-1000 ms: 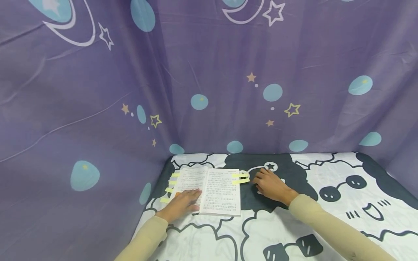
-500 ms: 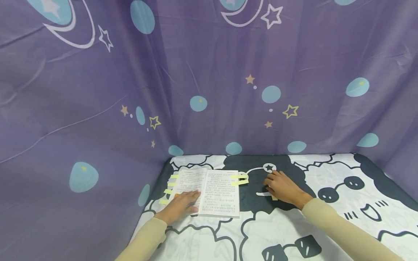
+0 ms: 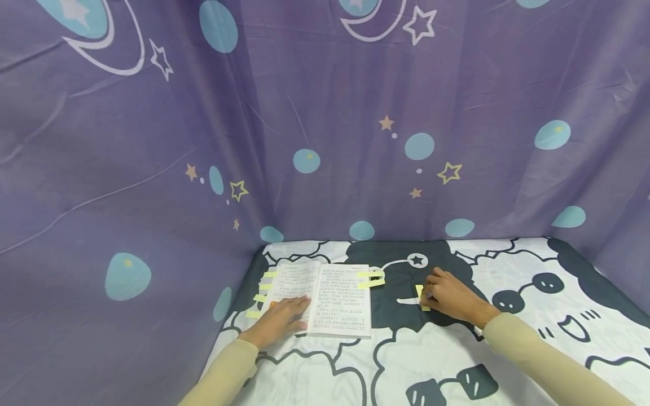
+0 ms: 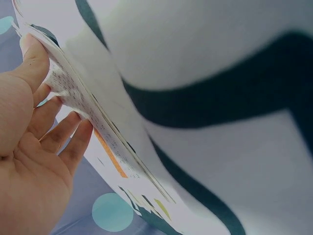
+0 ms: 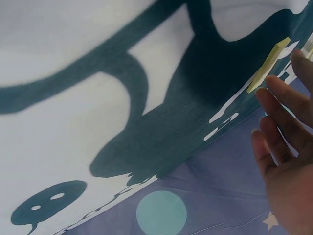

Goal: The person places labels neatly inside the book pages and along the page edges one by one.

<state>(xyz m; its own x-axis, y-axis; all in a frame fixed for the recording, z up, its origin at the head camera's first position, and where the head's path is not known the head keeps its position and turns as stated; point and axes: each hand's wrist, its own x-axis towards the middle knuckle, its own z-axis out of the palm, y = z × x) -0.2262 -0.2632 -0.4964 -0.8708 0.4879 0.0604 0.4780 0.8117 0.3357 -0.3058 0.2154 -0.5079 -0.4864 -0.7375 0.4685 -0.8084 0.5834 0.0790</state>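
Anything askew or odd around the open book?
Minor: on the open book, the lower yellow tab at the right edge slants, while the upper yellow tab sits nearly level. No spill or damage visible.

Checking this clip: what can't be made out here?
Head view: black printed text in the open white paper book, too small to read.
Head view: part of its left page, under the left hand.
Head view: part of the yellow rectangular paper pad, behind the right hand.
Wrist views: both hands, cut off by picture edges.
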